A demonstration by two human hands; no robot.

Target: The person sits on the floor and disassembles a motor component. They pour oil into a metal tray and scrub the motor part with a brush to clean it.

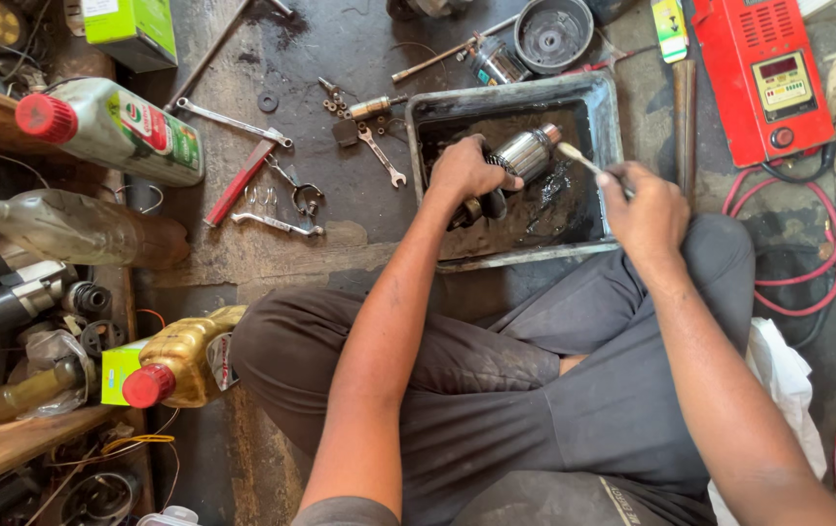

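Note:
My left hand (464,171) grips a metal motor armature (525,154), holding it tilted over a shallow black tray (510,100) of dark oily liquid. My right hand (644,208) holds a small brush (576,156) by its handle, with the pale bristle tip touching the shiny end of the armature. Both hands are above the tray, which sits on the stained floor just beyond my crossed legs in grey trousers.
Spanners (233,122), a red-handled tool (240,183) and small parts lie left of the tray. Oil bottles (111,127) and a gold can (179,360) crowd the left shelf. A red meter box (763,73) with red cable (807,292) stands right; a round black part (554,34) lies behind.

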